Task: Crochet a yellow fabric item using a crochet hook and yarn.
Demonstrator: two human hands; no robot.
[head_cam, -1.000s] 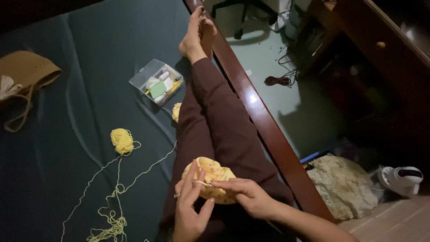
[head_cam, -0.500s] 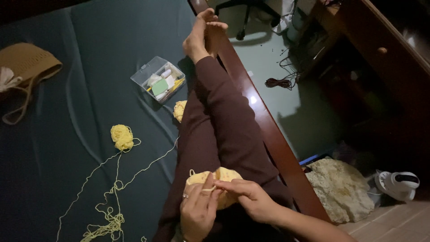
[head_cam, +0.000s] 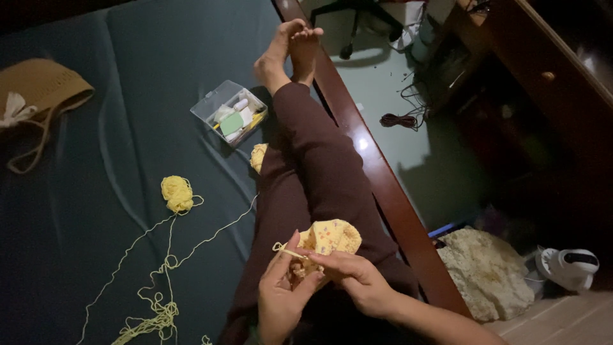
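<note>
Stretched along a dark teal mattress, maroon-trousered legs pointing to 12 o'clock. Resting on the lap, a small yellow crocheted piece, pinched closed from 5 o'clock by right hand. Left hand at 7 o'clock, fingers closed on thin yellow yarn strand trailing toward 9 o'clock.

- A single head-worn camera looked steeply down over the person's lap and outstretched legs.
- It sat close above the hands at the lower frame edge.
- It faced along the mattress toward the feet.
</note>
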